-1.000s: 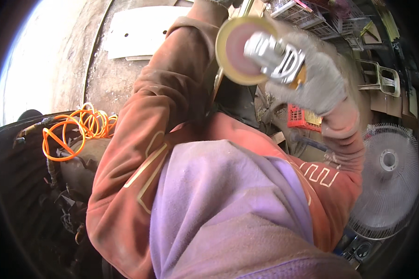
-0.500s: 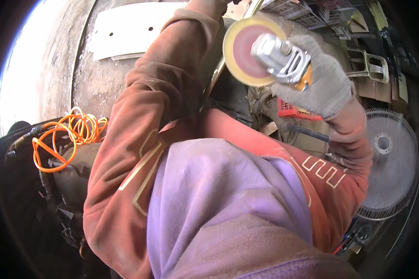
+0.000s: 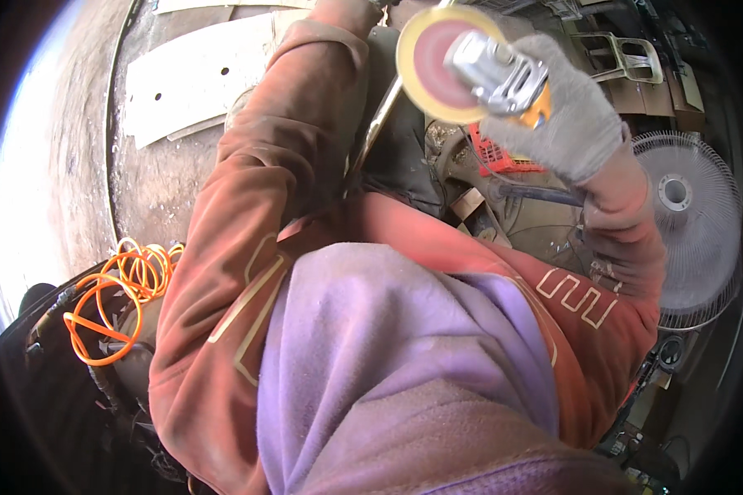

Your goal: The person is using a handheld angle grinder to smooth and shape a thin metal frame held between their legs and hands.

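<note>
A dusty workshop floor is spreading out below, with pale perforated boards lying at the upper left, a coil of orange hose sitting at the left edge, a white pedestal fan standing at the right and a red plastic crate resting among the clutter near the middle. The person, wearing a rust-red sweatshirt with a purple cloth bunched over the chest, is raising both arms toward the top of the view. The right hand, in a grey knitted glove, is wrapping its fingers closed around the body of an angle grinder, holding it up with its yellow-rimmed sanding disc facing the camera, just left of the glove. The left hand is reaching up at the top edge, mostly cut off, so I cannot tell how open it is or whether it is gripping anything.
</note>
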A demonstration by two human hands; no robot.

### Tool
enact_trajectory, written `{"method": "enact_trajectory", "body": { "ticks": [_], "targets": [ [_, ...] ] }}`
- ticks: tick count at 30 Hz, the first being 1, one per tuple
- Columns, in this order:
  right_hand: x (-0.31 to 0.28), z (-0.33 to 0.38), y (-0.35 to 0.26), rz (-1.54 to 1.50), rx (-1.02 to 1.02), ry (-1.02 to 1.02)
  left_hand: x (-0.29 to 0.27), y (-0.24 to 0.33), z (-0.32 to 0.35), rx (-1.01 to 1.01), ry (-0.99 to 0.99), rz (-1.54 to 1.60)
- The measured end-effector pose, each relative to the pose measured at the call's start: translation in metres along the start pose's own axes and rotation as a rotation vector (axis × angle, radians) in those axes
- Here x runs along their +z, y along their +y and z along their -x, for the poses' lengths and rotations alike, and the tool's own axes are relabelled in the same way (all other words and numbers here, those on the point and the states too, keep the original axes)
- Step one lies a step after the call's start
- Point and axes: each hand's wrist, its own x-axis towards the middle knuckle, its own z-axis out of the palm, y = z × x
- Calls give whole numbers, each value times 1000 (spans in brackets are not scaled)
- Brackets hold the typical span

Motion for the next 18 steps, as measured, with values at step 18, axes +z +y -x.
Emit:
{"method": "enact_trajectory", "body": {
  "ticks": [18],
  "targets": [
    [-31, -24, 14, -258, 87, 87, 5, -25, -18, 200, -3, -174]
  ]
}}
